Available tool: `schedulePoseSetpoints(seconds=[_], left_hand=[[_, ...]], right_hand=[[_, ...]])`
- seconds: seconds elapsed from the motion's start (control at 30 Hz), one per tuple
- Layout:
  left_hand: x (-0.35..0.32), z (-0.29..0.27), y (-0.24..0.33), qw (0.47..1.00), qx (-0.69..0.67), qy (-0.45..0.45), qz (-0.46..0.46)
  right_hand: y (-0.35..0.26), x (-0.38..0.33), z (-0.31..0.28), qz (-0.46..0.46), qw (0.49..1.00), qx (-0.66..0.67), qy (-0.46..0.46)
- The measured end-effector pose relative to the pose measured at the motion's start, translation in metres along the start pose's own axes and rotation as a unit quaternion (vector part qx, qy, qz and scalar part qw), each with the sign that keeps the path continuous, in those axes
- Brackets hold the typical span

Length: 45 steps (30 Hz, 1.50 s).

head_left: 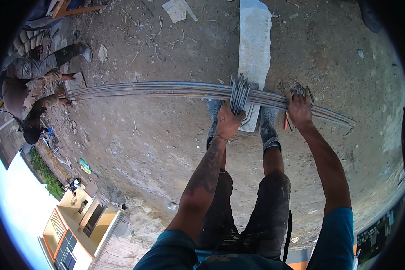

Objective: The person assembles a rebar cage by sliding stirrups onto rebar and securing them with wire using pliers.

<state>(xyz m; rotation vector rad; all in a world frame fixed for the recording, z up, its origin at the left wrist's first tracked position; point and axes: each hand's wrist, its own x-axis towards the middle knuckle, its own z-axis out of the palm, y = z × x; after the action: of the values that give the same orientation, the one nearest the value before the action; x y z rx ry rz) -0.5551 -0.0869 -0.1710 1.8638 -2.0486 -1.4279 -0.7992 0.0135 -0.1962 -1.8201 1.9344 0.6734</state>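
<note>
A bundle of long steel bars (166,86) runs across in front of my boots, from the far left to the right. Several bent steel stirrups (240,93) are stacked around the bars near the middle. My left hand (229,120) is closed on the near side of that stack. Further right, my right hand (300,110) is wrapped over the bars, beside a few more stirrups (308,92). The right-hand bar ends (346,121) stick out past it. Its palm side is hidden.
A pale concrete slab (255,40) lies under the bars between my boots. At the far left, a co-worker's hands (66,77) are at the bars' other end. A thin red object (286,121) is near my right boot (269,123). Paper scraps (177,10) litter the dirt ground.
</note>
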Motion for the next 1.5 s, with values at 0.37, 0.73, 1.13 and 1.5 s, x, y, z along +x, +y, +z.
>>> schedulePoseSetpoints(seconds=[0.37, 0.73, 1.13, 1.5], left_hand=[[0.079, -0.141, -0.138, 1.000, 0.016, 0.018, -0.009], [0.091, -0.146, -0.153, 0.994, 0.079, -0.006, -0.069], [0.090, -0.108, -0.134, 0.970, 0.189, 0.117, -0.093], [0.083, -0.125, -0.172, 0.957, 0.255, 0.124, -0.063]], right_hand=[[-0.029, 0.018, 0.072, 0.035, 0.995, 0.004, 0.097], [-0.042, -0.007, 0.036, 0.064, 0.973, 0.146, 0.165], [-0.003, -0.070, 0.118, 0.466, 0.470, 0.737, 0.134], [-0.049, -0.042, 0.160, 0.303, 0.646, 0.690, 0.121]])
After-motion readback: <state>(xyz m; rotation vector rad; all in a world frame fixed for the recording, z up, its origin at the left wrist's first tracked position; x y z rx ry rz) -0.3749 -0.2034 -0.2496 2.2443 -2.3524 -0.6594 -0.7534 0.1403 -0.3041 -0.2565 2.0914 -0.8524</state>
